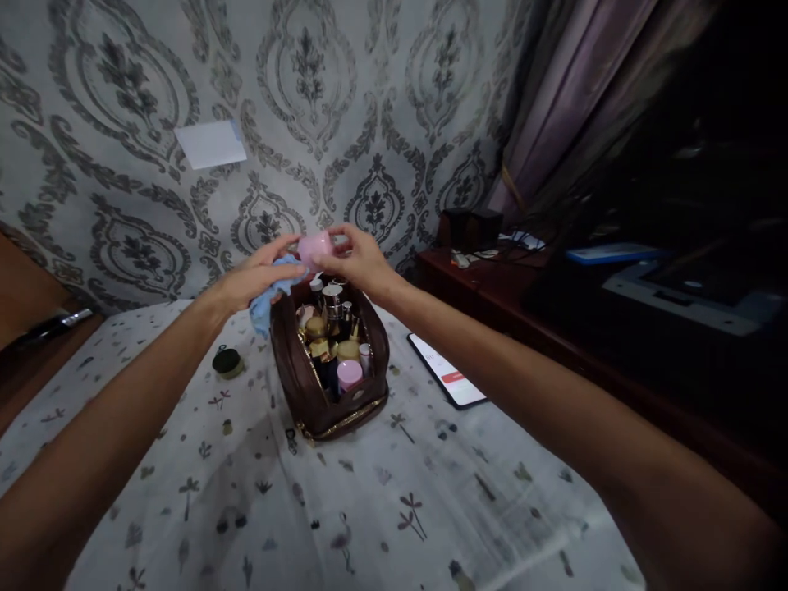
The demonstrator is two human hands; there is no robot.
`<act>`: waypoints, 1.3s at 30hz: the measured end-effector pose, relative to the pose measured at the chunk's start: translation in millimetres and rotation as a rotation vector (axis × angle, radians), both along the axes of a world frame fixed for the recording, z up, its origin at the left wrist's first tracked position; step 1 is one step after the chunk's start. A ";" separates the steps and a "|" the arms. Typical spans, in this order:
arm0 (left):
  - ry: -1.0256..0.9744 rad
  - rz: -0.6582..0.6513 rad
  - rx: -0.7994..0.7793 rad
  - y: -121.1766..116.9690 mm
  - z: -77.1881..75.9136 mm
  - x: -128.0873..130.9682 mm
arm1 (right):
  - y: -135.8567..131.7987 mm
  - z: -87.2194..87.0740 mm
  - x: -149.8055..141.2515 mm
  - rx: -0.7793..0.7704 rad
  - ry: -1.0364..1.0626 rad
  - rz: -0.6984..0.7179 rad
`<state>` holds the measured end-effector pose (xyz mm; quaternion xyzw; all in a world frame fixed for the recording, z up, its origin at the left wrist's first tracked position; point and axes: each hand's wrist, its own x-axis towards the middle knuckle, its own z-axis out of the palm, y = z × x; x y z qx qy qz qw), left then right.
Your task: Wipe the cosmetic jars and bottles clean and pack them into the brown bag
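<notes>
Above the far end of an open brown cosmetic bag (289, 361), a pink jar (315, 249) is held up between both hands. My right hand (359, 261) is closed on the jar from the right, thumb in front. On the other side, my left hand (262, 275) grips a light blue cloth (271, 295), its fingertips at the jar's left end. Inside the bag stand several bottles and jars, among them a silver-capped bottle (332, 302) and another pink-lidded jar (350, 374). A small jar with a dark lid (227, 363) rests on the bed left of the bag.
A phone (446, 369) with a lit screen lies right of the bag on the patterned sheet (369, 509). Farther right is a dark red wooden surface (455, 287) with a black box (469, 227) and cables. Patterned wallpaper (308, 98) rises behind, with a white card (211, 145) on it.
</notes>
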<state>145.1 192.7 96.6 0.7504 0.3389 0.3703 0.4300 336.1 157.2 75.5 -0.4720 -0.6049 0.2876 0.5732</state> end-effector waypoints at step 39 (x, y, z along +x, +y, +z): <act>-0.165 -0.029 -0.099 -8.9 -7.1 22.8 | -16.4 19.9 -0.7 0.138 0.029 0.167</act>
